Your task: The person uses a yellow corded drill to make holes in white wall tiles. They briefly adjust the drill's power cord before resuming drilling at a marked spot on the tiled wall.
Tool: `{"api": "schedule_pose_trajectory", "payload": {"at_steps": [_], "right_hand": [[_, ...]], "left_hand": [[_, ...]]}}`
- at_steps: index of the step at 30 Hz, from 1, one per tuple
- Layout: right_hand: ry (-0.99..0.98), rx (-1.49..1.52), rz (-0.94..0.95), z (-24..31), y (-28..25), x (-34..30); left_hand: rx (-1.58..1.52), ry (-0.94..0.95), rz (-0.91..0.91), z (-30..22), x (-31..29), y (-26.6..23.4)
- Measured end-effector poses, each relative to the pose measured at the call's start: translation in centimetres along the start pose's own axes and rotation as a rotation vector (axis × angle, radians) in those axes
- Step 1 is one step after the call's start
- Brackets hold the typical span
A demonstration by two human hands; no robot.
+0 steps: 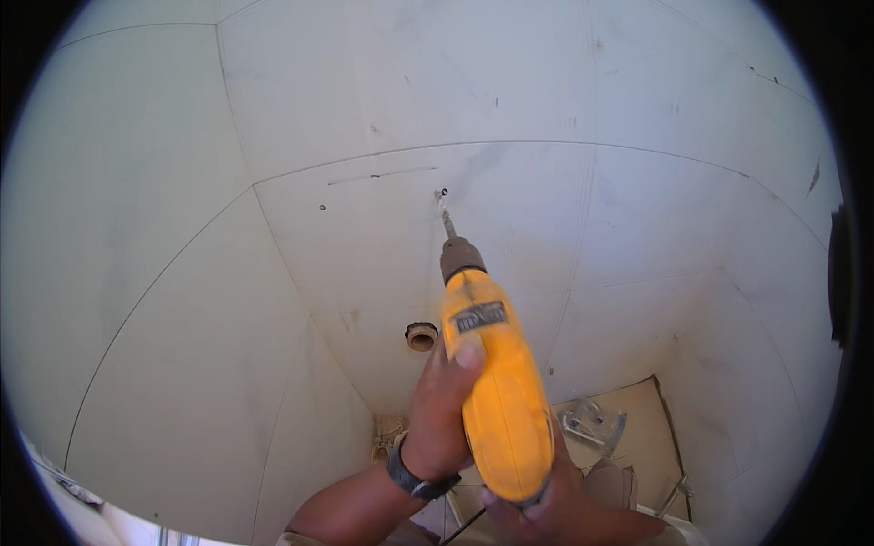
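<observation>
A yellow power drill with a dark chuck points away from me at the tiled wall. Its bit carries whitish dust near the tip, which lies just below a small dark hole; whether it touches the wall I cannot tell. My left hand, with a dark watch on the wrist, is closed round the left side of the drill body, thumb on top. At the drill's rear, my right hand grips it from below and behind; the handle and most of those fingers are hidden.
Left of the bit, the wall tile has a second small hole and a drawn line. Below is a round pipe opening. A clear plastic bag lies low at the right. Tiled walls stand close on both sides.
</observation>
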State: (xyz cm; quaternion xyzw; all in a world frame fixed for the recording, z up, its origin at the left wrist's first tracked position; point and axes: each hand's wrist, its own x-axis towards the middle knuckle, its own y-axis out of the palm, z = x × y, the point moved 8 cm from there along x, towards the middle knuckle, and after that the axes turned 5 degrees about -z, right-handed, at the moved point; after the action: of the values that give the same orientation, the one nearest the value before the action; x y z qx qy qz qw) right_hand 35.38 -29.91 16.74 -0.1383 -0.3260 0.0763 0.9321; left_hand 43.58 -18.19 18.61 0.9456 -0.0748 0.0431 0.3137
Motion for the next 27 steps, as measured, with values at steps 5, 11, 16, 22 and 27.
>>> {"api": "schedule_pose_trajectory", "payload": {"at_steps": [5,11,16,22,27], "right_hand": [[-0.127,-0.144,0.037,0.0,0.6,0.8],[-0.107,-0.027,-0.082,0.0,1.3,1.0],[-0.269,-0.244,-0.098,2.4,0.8,-0.2],[-0.152,-0.132,-0.136,2.8,1.2,-0.9],[-0.09,-0.129,-0.151,1.8,1.5,-0.6]], "left_hand": [[0.083,-0.03,0.057,-0.8,1.1,0.8],[0.043,-0.034,0.013,-0.6,0.6,-1.1],[0.016,0.025,0.059,-0.4,0.1,-0.7],[-0.033,0.021,0.122,-0.5,-0.4,-0.6],[-0.033,0.007,0.115,0.1,0.4,-1.1]]}}
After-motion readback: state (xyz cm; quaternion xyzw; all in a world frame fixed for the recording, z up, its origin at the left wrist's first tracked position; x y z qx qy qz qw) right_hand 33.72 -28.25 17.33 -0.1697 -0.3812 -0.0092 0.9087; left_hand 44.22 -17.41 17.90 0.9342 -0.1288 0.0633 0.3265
